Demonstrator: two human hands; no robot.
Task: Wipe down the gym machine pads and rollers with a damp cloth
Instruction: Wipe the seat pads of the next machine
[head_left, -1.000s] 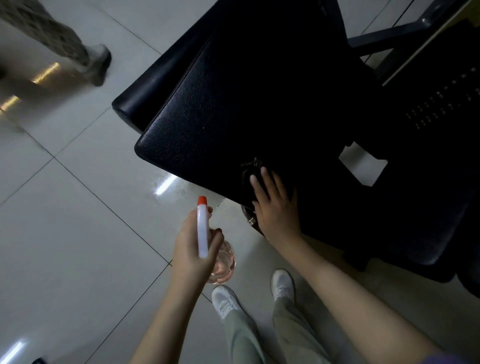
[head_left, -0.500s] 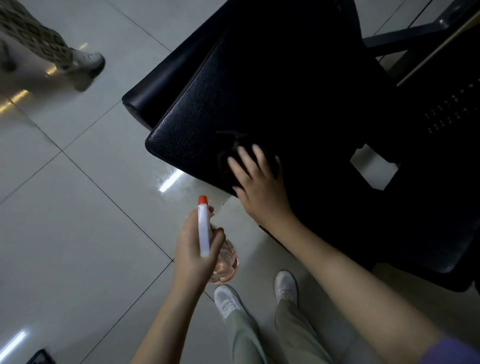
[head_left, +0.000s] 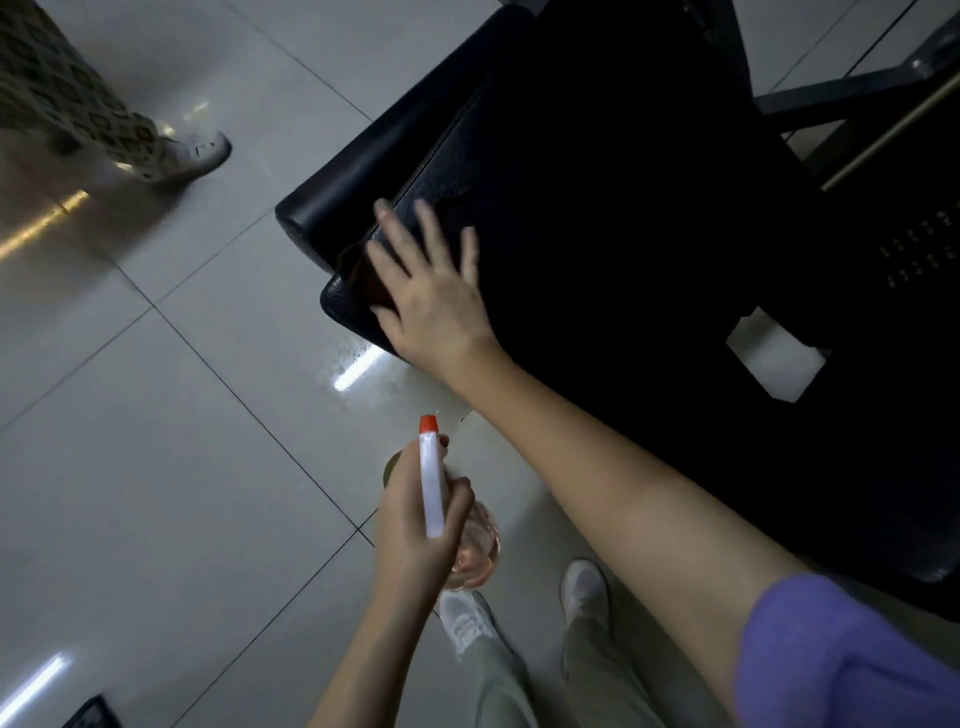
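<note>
Head view, the only view. The right hand (head_left: 431, 296) lies flat on a dark, crumpled cloth (head_left: 358, 278), with the fingers straight and spread and the palm pressing down. Nothing is pinched. The cloth sits on the near left corner of a black, grained-leather machine pad (head_left: 545, 171). Most of it is covered by the hand, and a fold shows to the left of the fingers. Cloth and pad are close in tone, so the cloth's full outline cannot be made out.

Just beyond that pad's far left edge lies a second, smooth black cushion with a rounded end (head_left: 353, 176). Whether the two touch cannot be told. Black metal frame bars (head_left: 852, 88) run at the upper right.

The left hand (head_left: 410, 540) grips a spray bottle with a white head and an orange nozzle tip (head_left: 432, 493), the fingers curled round its neck. It is held over the floor, near the pad's front edge and clear of it. The bottle's clear, round body holds pale pink liquid. The fill level is hidden behind the hand.

Below is a glossy grey tiled floor (head_left: 156, 441). The wearer's pale shoes (head_left: 465, 618) and grey-green trousers stand on it, and a purple sleeve (head_left: 841, 660) covers the right upper arm. At the upper left are another person's patterned trouser leg and light shoe (head_left: 200, 150), well apart from the machine.
</note>
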